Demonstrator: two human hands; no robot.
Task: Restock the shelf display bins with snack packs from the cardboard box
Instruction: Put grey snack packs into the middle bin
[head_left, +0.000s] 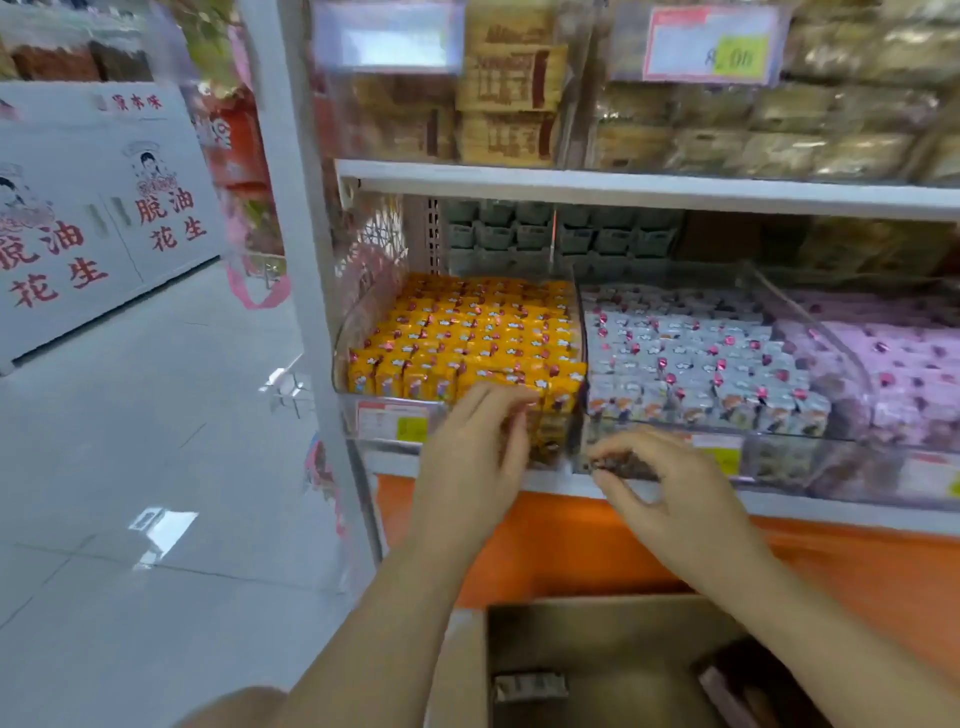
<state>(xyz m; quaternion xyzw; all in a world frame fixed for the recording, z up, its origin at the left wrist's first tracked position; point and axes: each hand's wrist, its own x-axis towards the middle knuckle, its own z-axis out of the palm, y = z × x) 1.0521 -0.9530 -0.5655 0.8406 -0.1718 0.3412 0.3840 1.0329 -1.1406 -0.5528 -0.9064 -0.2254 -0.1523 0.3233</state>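
We looked down on a shop shelf and a person's two bare forearms reaching up to it from the bottom of the view; the left hand (470, 457) lay against the front of a clear plastic display bin (347, 358) packed with rows of small yellow-orange snack packs (467, 338); its fingers (498, 400) were nearly straight and close together, their tips resting on the front row of those packs; the right hand (675, 488) sat just beside it, lower and to the right, in front of the shelf edge, with its fingers curled over the thumb and pinching a small dark brownish item (623, 464), too blurred for us to name; the neighbouring clear bin held tidy rows of small pale grey-white snack packs (691, 364), and the next one to the right held pale pink snack packs (893, 364), smeared by blur; above these ran a white shelf board (623, 189), with stacked tan and brown wrapped goods on it and a pink-edged price label (706, 44) whose figures we could not read; beneath the bins was a bright orange front panel (571, 551); at the bottom, below the right forearm, stood the open brown cardboard box (597, 639), and a single greyish pack (530, 686) lay on its floor; we could not tell what else was inside; to the left stretched a glossy pale tiled floor (130, 441), and beyond it stood white cartons printed with red characters (78, 218).
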